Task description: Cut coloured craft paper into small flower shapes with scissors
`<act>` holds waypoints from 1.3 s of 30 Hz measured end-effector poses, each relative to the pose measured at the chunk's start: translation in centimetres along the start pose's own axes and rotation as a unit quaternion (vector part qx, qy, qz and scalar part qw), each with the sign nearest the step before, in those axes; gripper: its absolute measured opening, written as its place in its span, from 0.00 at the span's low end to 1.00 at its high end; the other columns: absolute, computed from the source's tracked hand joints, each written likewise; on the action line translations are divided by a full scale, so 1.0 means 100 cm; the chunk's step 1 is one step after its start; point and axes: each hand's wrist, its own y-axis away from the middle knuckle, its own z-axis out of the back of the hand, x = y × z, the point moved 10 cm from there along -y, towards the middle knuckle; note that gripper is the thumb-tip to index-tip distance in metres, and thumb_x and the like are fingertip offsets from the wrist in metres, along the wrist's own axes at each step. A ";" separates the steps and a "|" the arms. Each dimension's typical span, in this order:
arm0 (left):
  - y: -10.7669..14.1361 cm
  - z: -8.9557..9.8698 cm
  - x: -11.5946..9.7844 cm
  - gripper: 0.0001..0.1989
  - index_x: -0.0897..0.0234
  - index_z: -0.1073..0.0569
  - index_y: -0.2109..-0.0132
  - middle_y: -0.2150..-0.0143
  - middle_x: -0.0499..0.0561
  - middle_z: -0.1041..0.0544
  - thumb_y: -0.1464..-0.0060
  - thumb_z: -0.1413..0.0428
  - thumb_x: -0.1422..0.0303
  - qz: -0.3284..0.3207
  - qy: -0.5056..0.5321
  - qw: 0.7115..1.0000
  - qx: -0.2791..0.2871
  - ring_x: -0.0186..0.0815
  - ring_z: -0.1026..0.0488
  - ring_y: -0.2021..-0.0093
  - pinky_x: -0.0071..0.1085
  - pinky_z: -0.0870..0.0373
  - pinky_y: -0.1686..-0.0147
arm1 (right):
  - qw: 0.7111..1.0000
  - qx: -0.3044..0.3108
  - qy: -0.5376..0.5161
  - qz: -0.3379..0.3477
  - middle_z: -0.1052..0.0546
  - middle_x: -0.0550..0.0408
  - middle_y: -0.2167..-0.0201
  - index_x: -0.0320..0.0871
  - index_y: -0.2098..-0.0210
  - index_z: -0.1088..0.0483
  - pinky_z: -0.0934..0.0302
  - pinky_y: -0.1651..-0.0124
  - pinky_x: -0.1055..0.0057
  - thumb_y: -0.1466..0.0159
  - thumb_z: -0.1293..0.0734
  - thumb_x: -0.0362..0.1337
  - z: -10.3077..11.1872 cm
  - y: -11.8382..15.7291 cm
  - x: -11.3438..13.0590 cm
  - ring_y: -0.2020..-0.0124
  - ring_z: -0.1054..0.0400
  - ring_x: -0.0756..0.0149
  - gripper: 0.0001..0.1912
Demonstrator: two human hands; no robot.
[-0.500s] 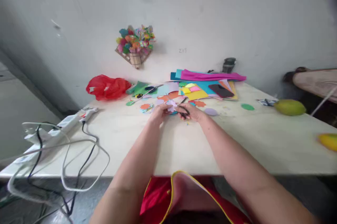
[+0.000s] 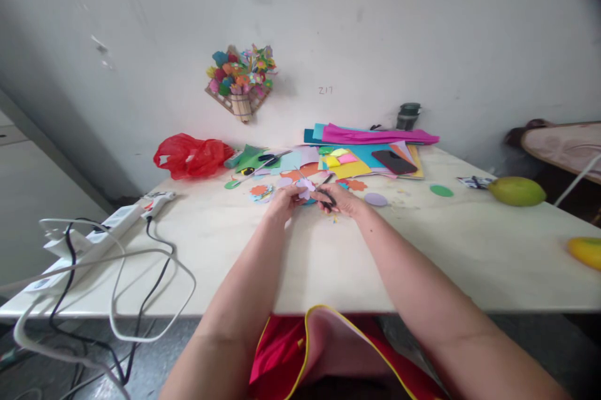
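My left hand (image 2: 287, 200) pinches a small lilac flower-shaped paper (image 2: 307, 188) over the middle of the table. On its right, my right hand (image 2: 339, 198) is closed round the black handles of a pair of scissors (image 2: 327, 198), close beside the flower. Orange scalloped paper pieces (image 2: 357, 185) lie just behind my right hand, and a lilac paper oval (image 2: 375, 199) is to its right. A small pile of cut paper shapes (image 2: 261, 193) rests left of my left hand. Blue paper shows partly under the hands.
Coloured sheets (image 2: 366, 156), a phone (image 2: 394, 162) and other scissors (image 2: 272, 159) lie at the back. A red plastic bag (image 2: 192, 156) is back left; a power strip (image 2: 113, 225) with looping cables is left. A green fruit (image 2: 517, 191) and yellow fruit (image 2: 586, 252) sit right.
The scissors' handles have drawn slightly closer together in my right hand. The flower and my left hand stay in nearly the same place.
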 end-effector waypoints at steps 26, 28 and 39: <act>-0.003 0.005 0.001 0.07 0.69 0.26 0.70 0.73 0.51 0.23 0.61 0.38 0.79 0.018 -0.010 0.999 0.027 0.31 0.28 0.76 0.26 0.27 0.75 | 1.000 -0.011 0.006 -0.026 0.32 0.62 0.88 0.40 0.73 0.35 0.49 0.86 0.82 0.44 0.26 0.37 -0.003 0.002 0.002 0.89 0.43 0.78 0.13; -0.004 0.005 0.001 0.07 0.69 0.26 0.70 0.73 0.50 0.23 0.61 0.39 0.79 0.019 -0.009 0.999 0.028 0.31 0.27 0.76 0.26 0.27 0.75 | 1.000 -0.011 0.006 -0.025 0.32 0.62 0.88 0.40 0.73 0.35 0.49 0.86 0.82 0.45 0.26 0.37 -0.003 0.003 0.003 0.89 0.43 0.78 0.13; -0.001 0.005 -0.002 0.08 0.69 0.26 0.70 0.74 0.52 0.23 0.62 0.39 0.79 0.018 -0.001 1.000 0.021 0.33 0.28 0.76 0.28 0.27 0.75 | 1.000 -0.010 -0.003 -0.024 0.32 0.61 0.88 0.40 0.75 0.34 0.49 0.87 0.81 0.47 0.24 0.38 -0.001 0.000 0.000 0.89 0.44 0.78 0.15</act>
